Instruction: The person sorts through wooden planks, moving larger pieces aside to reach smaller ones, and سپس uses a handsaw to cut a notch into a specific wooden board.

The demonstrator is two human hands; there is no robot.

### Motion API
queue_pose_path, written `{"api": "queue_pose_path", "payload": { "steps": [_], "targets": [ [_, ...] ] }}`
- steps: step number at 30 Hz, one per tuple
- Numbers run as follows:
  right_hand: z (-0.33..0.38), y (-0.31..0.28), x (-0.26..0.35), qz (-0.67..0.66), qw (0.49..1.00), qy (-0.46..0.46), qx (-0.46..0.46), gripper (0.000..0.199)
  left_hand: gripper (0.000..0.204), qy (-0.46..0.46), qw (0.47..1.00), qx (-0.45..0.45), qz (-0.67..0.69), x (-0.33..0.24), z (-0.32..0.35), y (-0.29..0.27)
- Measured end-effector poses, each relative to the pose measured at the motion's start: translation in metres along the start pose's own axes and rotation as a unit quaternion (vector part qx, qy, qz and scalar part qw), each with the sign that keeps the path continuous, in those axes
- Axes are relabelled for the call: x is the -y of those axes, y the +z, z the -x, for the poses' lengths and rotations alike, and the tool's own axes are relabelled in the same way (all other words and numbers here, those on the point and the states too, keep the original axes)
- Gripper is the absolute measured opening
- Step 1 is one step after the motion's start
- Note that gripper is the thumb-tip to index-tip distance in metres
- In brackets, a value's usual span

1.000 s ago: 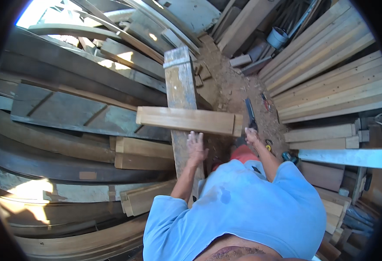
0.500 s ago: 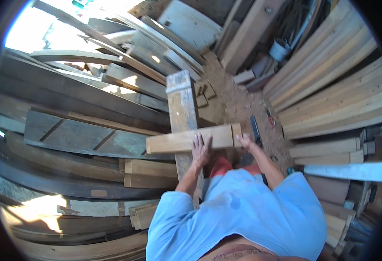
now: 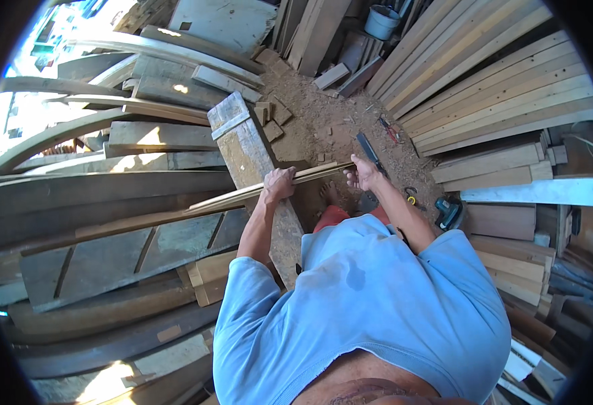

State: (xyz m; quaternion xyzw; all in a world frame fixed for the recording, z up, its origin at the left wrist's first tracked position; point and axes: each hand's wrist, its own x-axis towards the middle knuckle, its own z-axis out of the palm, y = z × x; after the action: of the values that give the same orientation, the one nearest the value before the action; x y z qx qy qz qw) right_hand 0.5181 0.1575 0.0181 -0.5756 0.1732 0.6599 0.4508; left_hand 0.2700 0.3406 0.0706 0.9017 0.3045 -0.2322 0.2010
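A pair of thin, light-brown boards (image 3: 232, 196) lies face to face, tipped up so that mostly their long narrow edges show. My left hand (image 3: 280, 183) is closed over them near the middle, above a worn, paint-marked plank bench (image 3: 244, 154). At the right end my right hand (image 3: 362, 173) pinches the boards between thumb and fingers. Part of the boards' faces is out of sight. Just beyond the right hand, a long dark bar-shaped tool (image 3: 370, 154) rests on the ground.
Small wood blocks (image 3: 276, 121) lie beside the bench on the sawdust-covered ground. Red-handled pliers (image 3: 391, 132) and a teal power tool (image 3: 449, 212) are to the right. Stacked planks (image 3: 505, 94) rise at the right; a long grey board (image 3: 127, 250) lies left. A bucket (image 3: 382, 22) stands at the back.
The boards have turned from broad face up to edge-on, and their left end has swung nearer to me. My left hand now wraps over their edge. The whole view has shifted.
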Motion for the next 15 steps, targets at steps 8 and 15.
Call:
{"api": "queue_pose_path", "payload": {
  "steps": [8,15],
  "targets": [
    [-0.015,-0.027,0.000,0.002,0.996,-0.065,-0.065,0.029,0.039,-0.039,0.997,-0.042,0.057,0.003,-0.003,-0.011],
    [-0.031,-0.083,-0.021,0.119,0.974,-0.087,-0.170,0.026,0.033,-0.166,0.970,-0.161,0.067,0.048,-0.048,-0.021]
  ]
}}
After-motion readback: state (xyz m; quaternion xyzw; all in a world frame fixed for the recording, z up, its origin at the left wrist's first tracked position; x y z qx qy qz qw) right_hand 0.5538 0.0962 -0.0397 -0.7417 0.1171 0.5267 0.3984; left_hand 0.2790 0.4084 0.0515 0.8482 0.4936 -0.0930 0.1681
